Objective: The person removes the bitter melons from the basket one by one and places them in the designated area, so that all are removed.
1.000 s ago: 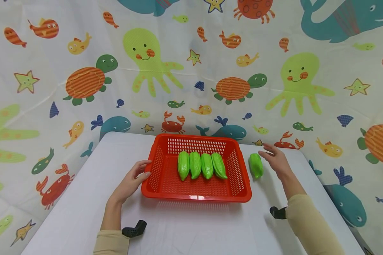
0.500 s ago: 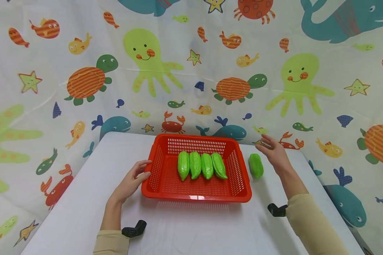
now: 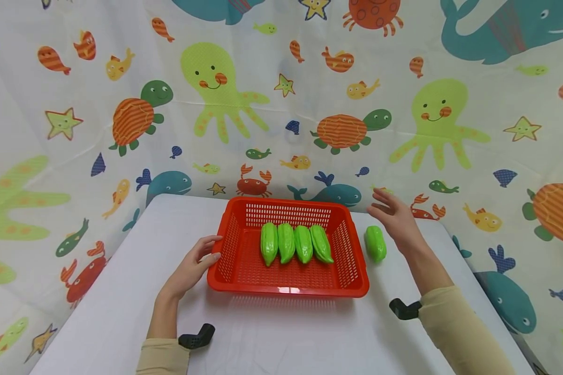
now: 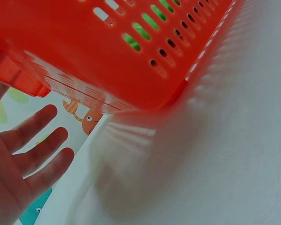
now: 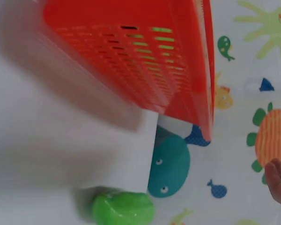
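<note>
A red plastic basket (image 3: 288,290) with slotted walls stands on the white table. Several glossy green, ridged, pointed vegetable-like pieces (image 3: 286,244) lie side by side inside it. My left hand (image 3: 192,264) touches the basket's left rim with thumb and index finger; in the left wrist view the other fingers (image 4: 40,161) are straight and spread. On the table just right of the basket lies a green pepper (image 3: 376,244). My right hand (image 3: 396,216) is raised above and behind the pepper, fingers loosely bent and holding nothing. Only part of it (image 5: 278,180) shows in the right wrist view.
A white cloth backdrop (image 3: 272,172) printed with sea animals hangs behind the table. Bare table surface (image 3: 281,338) shows in front of the basket. A black device (image 3: 197,336) sits at the left wrist, another device (image 3: 405,309) at the right.
My right hand has moved left and slightly up, past the pepper towards the basket's back right corner. The left hand, basket and green pieces stay in place.
</note>
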### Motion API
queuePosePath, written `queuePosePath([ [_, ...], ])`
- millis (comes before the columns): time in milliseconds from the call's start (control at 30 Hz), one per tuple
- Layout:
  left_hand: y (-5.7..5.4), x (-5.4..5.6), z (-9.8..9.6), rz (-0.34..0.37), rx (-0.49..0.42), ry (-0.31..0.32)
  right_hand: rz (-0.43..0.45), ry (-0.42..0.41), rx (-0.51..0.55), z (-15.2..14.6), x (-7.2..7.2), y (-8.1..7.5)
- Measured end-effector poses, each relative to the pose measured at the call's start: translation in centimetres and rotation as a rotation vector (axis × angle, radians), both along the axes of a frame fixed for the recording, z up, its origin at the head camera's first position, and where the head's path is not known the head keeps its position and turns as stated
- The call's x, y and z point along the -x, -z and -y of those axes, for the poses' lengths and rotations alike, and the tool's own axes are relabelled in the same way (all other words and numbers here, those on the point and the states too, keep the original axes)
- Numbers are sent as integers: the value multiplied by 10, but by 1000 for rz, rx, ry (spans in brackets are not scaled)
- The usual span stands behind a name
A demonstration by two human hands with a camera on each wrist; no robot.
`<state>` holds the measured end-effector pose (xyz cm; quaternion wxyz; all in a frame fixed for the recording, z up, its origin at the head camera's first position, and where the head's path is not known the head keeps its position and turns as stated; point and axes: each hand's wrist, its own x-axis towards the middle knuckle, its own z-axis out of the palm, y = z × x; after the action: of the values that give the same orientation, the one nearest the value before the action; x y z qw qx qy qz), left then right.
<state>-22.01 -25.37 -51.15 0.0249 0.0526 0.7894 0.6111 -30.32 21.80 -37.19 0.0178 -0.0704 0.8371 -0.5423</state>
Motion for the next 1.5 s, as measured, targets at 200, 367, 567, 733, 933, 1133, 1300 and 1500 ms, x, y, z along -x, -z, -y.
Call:
queuePosePath([
  [200,0,0,0,4,1,1,-4,-41,6,10,-4,-5],
  [367,-3,0,-1,-1,2,6,-8,-83,6,17,-10,-10],
  [567,-5,0,-1,-3,8,0,-26,-112,-3,28,-16,-16],
  [733,-4,0,-1,2,9,-3,-52,-132,19,36,-19,-21],
  [933,-4,-1,-1,5,10,-8,-72,-146,72,44,-20,-28],
  [1133,-4,-1,-1,2,7,-7,-80,-158,126,58,-18,-32],
  [1300,-4,-1,-1,3,6,-3,-80,-161,150,69,-12,-31],
  [1500,-4,-2,-1,5,5,-1,-98,-185,154,81,0,-29],
])
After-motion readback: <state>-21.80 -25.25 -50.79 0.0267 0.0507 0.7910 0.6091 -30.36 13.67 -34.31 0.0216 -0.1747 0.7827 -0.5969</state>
